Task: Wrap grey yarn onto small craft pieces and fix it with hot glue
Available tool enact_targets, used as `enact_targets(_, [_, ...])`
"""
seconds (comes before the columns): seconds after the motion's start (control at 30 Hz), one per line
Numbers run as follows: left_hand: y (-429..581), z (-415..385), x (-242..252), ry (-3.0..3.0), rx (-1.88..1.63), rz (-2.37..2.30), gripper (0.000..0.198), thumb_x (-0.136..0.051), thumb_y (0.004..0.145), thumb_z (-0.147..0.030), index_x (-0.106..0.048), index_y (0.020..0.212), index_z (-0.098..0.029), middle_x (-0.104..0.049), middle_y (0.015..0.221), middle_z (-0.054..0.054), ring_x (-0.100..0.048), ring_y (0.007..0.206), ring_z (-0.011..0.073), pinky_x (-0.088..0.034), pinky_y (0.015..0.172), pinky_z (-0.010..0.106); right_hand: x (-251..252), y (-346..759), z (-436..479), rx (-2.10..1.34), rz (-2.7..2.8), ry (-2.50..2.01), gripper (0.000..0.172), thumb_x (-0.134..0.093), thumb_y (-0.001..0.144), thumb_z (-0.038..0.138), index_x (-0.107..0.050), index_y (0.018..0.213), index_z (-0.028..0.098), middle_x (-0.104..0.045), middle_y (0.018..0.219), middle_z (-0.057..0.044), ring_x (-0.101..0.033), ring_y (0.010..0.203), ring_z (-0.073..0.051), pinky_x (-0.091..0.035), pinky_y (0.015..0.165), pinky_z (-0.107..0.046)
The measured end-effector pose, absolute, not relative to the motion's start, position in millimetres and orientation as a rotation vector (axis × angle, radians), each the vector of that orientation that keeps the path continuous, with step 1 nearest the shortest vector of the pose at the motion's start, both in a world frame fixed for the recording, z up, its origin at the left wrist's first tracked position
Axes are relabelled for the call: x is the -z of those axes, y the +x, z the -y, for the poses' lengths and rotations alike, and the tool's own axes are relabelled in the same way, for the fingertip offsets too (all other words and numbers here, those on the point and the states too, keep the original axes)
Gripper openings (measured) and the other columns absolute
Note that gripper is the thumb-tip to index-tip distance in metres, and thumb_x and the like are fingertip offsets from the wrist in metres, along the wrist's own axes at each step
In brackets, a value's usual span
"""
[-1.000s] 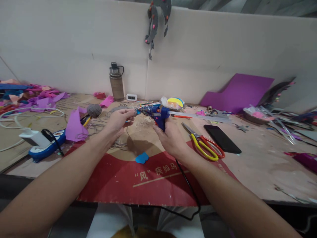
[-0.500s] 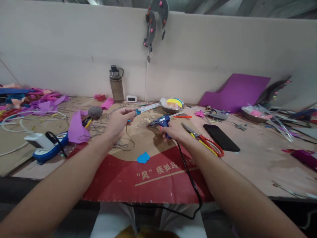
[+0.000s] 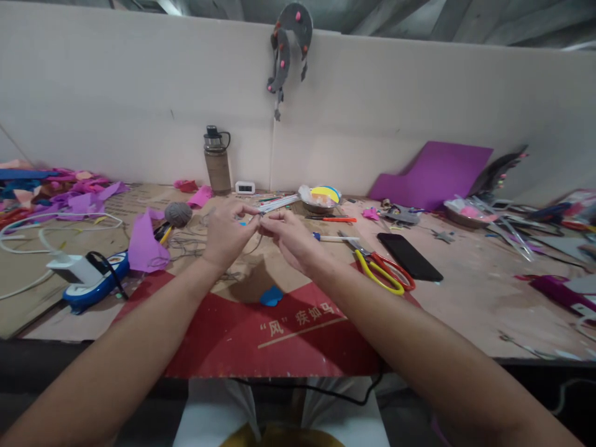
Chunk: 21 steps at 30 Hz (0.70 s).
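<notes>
My left hand point(image 3: 228, 231) and my right hand point(image 3: 289, 239) meet fingertip to fingertip above the cardboard. Both are closed in a pinch. Fingers mostly hide what lies between them; a bit of blue point(image 3: 242, 223) shows by my left fingers. From the pinch a strand of grey yarn point(image 3: 254, 249) hangs down. Behind my right wrist lies the glue gun, mostly covered, with its white glue stick point(image 3: 339, 239) poking out. A blue cut-out piece point(image 3: 271, 296) rests on the red part of the cardboard point(image 3: 223, 338).
Scissors with red and yellow handles point(image 3: 384, 273) and a black phone point(image 3: 410, 256) lie on the right. To the left are a yarn ball point(image 3: 178, 214), purple felt point(image 3: 146, 242) and a blue power strip point(image 3: 97, 292). A bottle point(image 3: 217, 161) and a small bowl point(image 3: 321, 208) stand behind.
My right hand has let go of the glue gun, which now lies on the table, and has moved left to meet my left hand. My left hand has barely moved.
</notes>
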<state>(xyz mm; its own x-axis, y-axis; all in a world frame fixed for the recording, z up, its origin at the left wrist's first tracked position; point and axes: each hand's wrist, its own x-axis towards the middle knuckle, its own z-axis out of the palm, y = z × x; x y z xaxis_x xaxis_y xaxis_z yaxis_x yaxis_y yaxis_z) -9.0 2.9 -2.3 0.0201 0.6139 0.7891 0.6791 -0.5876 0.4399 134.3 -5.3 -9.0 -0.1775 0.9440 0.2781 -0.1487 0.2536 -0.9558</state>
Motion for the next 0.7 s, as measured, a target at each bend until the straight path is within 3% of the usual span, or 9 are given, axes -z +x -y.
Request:
enact_targets(0.07, [-10.6, -3.9, 2.0, -2.175, 1.651, 1.389, 0.003, -0.069, 0.071, -0.019, -0.069, 0.074, -0.02, -0.07, 0.086, 0.003, -0.061, 0.089, 0.0202, -0.046, 0.084, 0.035, 10.4, 123.9, 1.9, -1.368, 1.239, -0.7, 0.027, -0.064, 0.073, 0.031, -0.041, 0.084, 0.022, -0.057, 0.082, 0.001, -0.058, 0.078, -0.012, -0.047, 0.082, -0.031])
enact_targets(0.13, [-10.5, -4.7, 2.2, -2.18, 1.736, 1.483, 0.004, -0.068, 0.072, -0.022, -0.07, 0.075, -0.02, -0.071, 0.082, 0.003, -0.063, 0.085, 0.0196, -0.047, 0.081, 0.034, 13.0, 120.6, -1.2, -1.373, 1.2, -0.694, 0.025, -0.061, 0.075, 0.027, -0.039, 0.087, 0.023, -0.055, 0.078, 0.003, -0.057, 0.071, -0.012, -0.048, 0.077, -0.031])
enact_targets(0.23, [-7.5, -6.2, 3.8, -2.276, 2.008, 1.641, 0.008, -0.066, 0.074, -0.024, -0.069, 0.078, -0.018, -0.069, 0.07, 0.002, -0.063, 0.067, 0.0147, -0.049, 0.064, 0.028, 17.6, 124.5, -4.7, -1.059, 1.327, -0.832, 0.02, -0.057, 0.079, 0.026, -0.041, 0.09, 0.024, -0.05, 0.075, 0.005, -0.051, 0.065, -0.012, -0.046, 0.066, -0.03])
enact_targets(0.33, [-3.5, -8.5, 6.4, -2.376, 2.281, 1.677, 0.009, -0.069, 0.073, -0.024, -0.066, 0.076, -0.016, -0.067, 0.065, 0.001, -0.063, 0.059, 0.0125, -0.049, 0.056, 0.024, 19.1, 131.9, -6.0, -0.685, 1.499, -0.878, 0.01, -0.056, 0.081, 0.023, -0.048, 0.086, 0.022, -0.052, 0.077, 0.003, -0.05, 0.071, -0.012, -0.042, 0.068, -0.029])
enact_targets(0.5, [0.9, -8.2, 6.9, -2.464, 2.465, 1.693, 0.017, -0.073, 0.071, -0.025, -0.067, 0.084, -0.015, -0.07, 0.072, 0.003, -0.066, 0.059, 0.0124, -0.055, 0.059, 0.025, 16.6, 139.9, -4.0, -0.479, 1.585, -0.916, 0.01, -0.055, 0.084, 0.023, -0.051, 0.075, 0.021, -0.055, 0.075, 0.0, -0.049, 0.071, -0.013, -0.039, 0.069, -0.029])
enact_targets(0.7, [3.1, -2.1, 3.6, -2.484, 2.425, 1.706, 0.016, -0.072, 0.073, -0.028, -0.069, 0.082, -0.015, -0.071, 0.073, 0.004, -0.067, 0.061, 0.0136, -0.057, 0.063, 0.027, 13.5, 142.2, 0.7, -0.42, 1.627, -0.991, 0.014, -0.055, 0.085, 0.026, -0.053, 0.072, 0.02, -0.056, 0.074, 0.0, -0.049, 0.072, -0.014, -0.037, 0.068, -0.029])
